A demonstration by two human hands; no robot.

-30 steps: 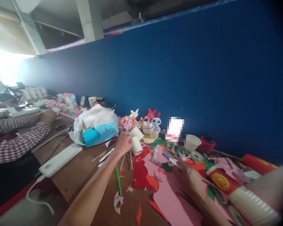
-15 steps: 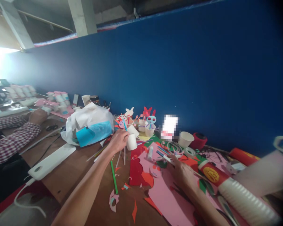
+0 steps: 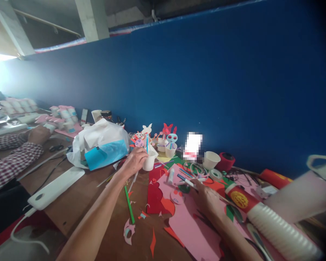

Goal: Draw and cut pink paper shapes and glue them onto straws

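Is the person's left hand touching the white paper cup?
Touching: the head view shows the left hand gripping the side of the paper cup, with no gap.

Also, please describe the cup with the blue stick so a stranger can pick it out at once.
On the wooden table below the blue wall, find the white plastic bag. Right of it, the left hand grips the white paper cup. Unlike the standing cups beyond, it is held up, a blue stick rising from it.
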